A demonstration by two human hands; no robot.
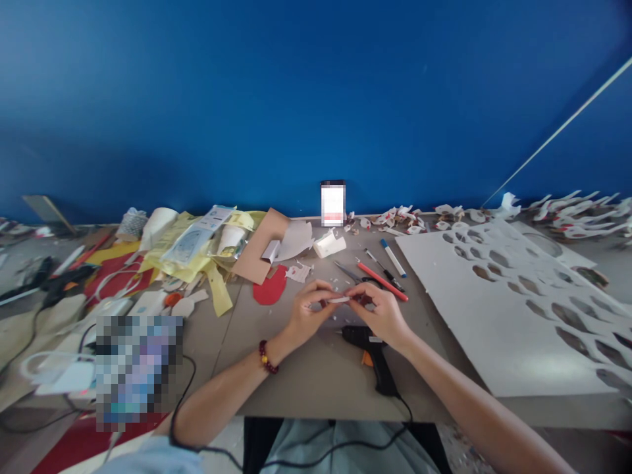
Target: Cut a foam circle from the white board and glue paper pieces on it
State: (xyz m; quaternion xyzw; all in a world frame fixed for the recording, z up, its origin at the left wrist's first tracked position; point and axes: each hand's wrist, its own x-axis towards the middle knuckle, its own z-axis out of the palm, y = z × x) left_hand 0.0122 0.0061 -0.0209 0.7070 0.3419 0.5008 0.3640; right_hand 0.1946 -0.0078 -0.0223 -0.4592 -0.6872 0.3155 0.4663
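Observation:
Between the fingertips of both hands is a small white strip (338, 300), held level over the table; it looks like paper or card, but I cannot tell for sure. My left hand (312, 308) pinches its left end, with a dark red bead bracelet on that wrist. At the other end my right hand (379, 313) is closed in a pinch too. Just below the right hand lies a black hot glue gun (371, 352) with an orange trigger, its nozzle pointing left. Scissors (348, 272) rest beyond the hands, partly hidden by them.
Right of the hands lies a large white sheet (444, 296) with leaf-shaped cut-outs. A red pen (382, 280), a black pen (382, 268) and a blue-white marker (394, 258) lie beyond. Leftward are a red paper disc (269, 286), brown cardboard (261, 247) and cables. White cut pieces (402, 217) line the wall.

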